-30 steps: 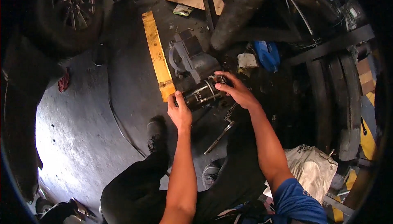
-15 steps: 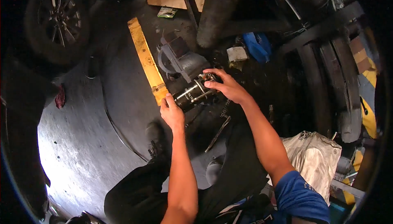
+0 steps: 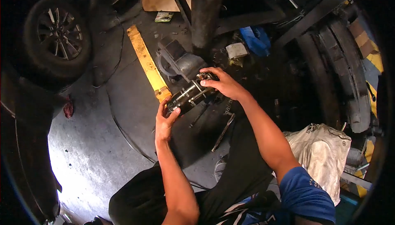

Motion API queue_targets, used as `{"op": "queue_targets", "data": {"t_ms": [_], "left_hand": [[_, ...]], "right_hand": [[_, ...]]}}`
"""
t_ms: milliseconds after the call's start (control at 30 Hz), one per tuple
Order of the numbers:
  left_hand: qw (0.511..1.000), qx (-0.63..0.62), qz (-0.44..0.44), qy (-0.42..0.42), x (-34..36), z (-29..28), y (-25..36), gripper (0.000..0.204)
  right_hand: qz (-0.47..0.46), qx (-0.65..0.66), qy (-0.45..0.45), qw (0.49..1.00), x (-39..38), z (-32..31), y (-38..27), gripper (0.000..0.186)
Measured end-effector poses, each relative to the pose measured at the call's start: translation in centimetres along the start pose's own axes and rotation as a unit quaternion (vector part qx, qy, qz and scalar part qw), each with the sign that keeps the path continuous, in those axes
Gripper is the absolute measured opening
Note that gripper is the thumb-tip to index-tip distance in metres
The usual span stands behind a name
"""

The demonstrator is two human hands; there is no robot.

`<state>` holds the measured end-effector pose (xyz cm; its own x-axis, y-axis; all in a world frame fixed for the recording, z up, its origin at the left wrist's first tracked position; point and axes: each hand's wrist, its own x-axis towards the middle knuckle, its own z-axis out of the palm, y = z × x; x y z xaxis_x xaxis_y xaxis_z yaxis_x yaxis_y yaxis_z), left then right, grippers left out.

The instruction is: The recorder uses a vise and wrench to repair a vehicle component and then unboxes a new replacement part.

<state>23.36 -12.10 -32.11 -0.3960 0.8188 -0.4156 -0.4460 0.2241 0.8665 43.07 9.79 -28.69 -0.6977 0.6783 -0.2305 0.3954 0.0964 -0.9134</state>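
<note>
Both hands hold a black cylindrical filter canister with pale markings and metal fittings, tilted up toward the right. My left hand wraps round its lower left end, thumb on the near side and fingers mostly behind it. At the upper right end, my right hand grips the fitting-covered head, its fingers over the top. A worn yellow metal bar lies on the floor just beyond my left hand. Behind the canister stands a grey metal device with a curved arm, partly hidden by my right hand.
Below the canister lies a long metal tool beside a chain. A car wheel stands at the far left, with a cable across the floor. To the right are a white sack, a blue bag and a white box.
My left hand has moved from the canister's near edge to round its lower end, thumb now over its side. The canister sits slightly more left. My right hand keeps its grip.
</note>
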Motion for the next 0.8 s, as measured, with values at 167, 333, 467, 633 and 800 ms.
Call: {"op": "queue_targets", "data": {"t_ms": [167, 333, 467, 633, 800], "left_hand": [[0.999, -0.001, -0.036, 0.027, 1.2, -1.5, -0.8, 0.057], [0.988, -0.002, -0.153, 0.026, 1.6, -0.9, -0.6, 0.066], [0.995, -0.076, -0.008, -0.057, 0.2, -0.5, -0.7, 0.067], [0.999, -0.014, -0.033, -0.024, 1.1, -2.0, -1.1, 0.068], [0.983, -0.061, -0.166, -0.045, 1.6, -3.2, -1.7, 0.072]], "right_hand": [[0.006, -0.004, 0.008, 1.000, -0.1, 0.8, -0.7, 0.054], [0.009, 0.022, -0.002, 1.000, -0.1, 0.3, -0.1, 0.062], [0.007, 0.026, 0.003, 1.000, -0.3, -0.1, 0.5, 0.061], [-0.015, -0.011, 0.016, 1.000, -0.1, 0.6, 0.0, 0.056], [-0.006, -0.004, 0.009, 1.000, -0.2, 0.9, -0.9, 0.055]]}}
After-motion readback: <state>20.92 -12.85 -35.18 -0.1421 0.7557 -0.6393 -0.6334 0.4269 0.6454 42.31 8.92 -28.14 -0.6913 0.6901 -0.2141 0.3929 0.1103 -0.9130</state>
